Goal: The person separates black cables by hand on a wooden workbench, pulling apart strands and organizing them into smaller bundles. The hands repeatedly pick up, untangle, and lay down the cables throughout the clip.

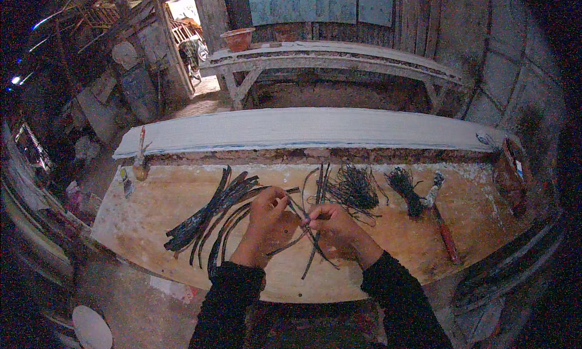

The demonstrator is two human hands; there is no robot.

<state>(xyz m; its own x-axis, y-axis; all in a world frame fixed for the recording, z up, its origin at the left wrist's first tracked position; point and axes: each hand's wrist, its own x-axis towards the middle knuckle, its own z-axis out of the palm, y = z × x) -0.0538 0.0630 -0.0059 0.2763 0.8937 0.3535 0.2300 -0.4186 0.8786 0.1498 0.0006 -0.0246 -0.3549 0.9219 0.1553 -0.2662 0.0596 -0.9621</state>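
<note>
Over the middle of the wooden board, my left hand (267, 220) and my right hand (334, 228) are close together with fingers pinched. Between them several dark, narrow strips (314, 244) cross in a star shape. My right fingertips grip the strips at the crossing, while my left fingers pinch one strip just left of it. Beside my left hand lies a bundle of wide dark strips (209, 212), with curved loose ones near my wrist. Past my right hand are a loose tangle of thin dark cords (357, 188) and a gathered dark bundle (405, 191).
A tool with a red handle (447, 238) lies at the board's right. Along the back edge of the wooden board (151, 221) runs a long white slab (315, 127). A brown bag (510, 176) stands at the right end. Farther back, a bench (339, 61) carries an orange bowl (237, 40).
</note>
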